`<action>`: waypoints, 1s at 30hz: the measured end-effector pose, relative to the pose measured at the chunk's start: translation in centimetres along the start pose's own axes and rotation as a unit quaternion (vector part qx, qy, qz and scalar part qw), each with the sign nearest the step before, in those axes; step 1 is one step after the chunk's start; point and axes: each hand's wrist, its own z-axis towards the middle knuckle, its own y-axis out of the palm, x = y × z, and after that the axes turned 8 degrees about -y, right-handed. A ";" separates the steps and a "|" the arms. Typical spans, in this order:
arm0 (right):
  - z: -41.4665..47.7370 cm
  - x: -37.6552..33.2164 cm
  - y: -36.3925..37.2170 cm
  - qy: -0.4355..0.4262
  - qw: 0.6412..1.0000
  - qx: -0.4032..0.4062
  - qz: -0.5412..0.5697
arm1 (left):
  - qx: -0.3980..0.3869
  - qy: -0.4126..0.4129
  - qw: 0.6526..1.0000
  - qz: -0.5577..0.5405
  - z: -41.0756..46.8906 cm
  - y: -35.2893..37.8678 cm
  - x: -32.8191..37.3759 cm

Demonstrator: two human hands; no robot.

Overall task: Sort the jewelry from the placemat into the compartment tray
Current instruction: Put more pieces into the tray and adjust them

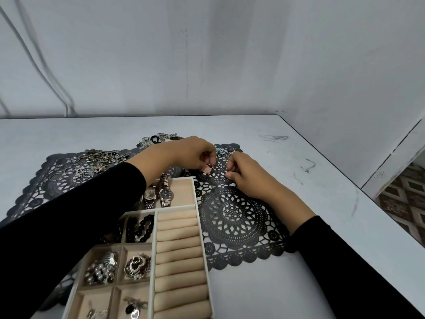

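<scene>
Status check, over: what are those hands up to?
Left hand pinches small ring over placemat. Right hand curled beside it, grip unclear. Nothing blocks tray.

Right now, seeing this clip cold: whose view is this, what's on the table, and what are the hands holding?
No machine: a head-worn camera looks down on a person's own hands. A black lace placemat lies on a white table, loose jewelry heaped at its far left. The beige compartment tray holds watches, black beads and pendants; its ring rolls are bare. The left hand pinches what seems a small ring; the right hand curls beside it, contents too small to tell.
</scene>
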 end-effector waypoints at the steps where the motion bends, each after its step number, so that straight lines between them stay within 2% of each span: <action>1: -0.1 0.0 0.0 -0.006 1.000 0.007 0.004 | 0.003 0.002 1.000 -0.009 -0.1 0.1 -0.2; 10: -1.1 0.1 0.0 -0.045 0.995 0.067 0.053 | 0.042 0.000 0.997 -0.067 -1.2 0.3 -0.2; 15: -1.6 -0.2 -0.5 -0.003 0.986 0.105 0.128 | 0.066 -0.001 0.989 -0.130 -3.0 0.3 0.0; 24: -2.7 -3.4 -0.7 0.039 0.935 0.149 0.318 | 0.127 -0.020 0.946 -0.298 -6.9 0.0 -0.3; 30: -3.8 -6.0 0.0 0.017 0.906 0.169 0.388 | 0.190 -0.030 0.916 -0.352 -10.9 0.2 -0.8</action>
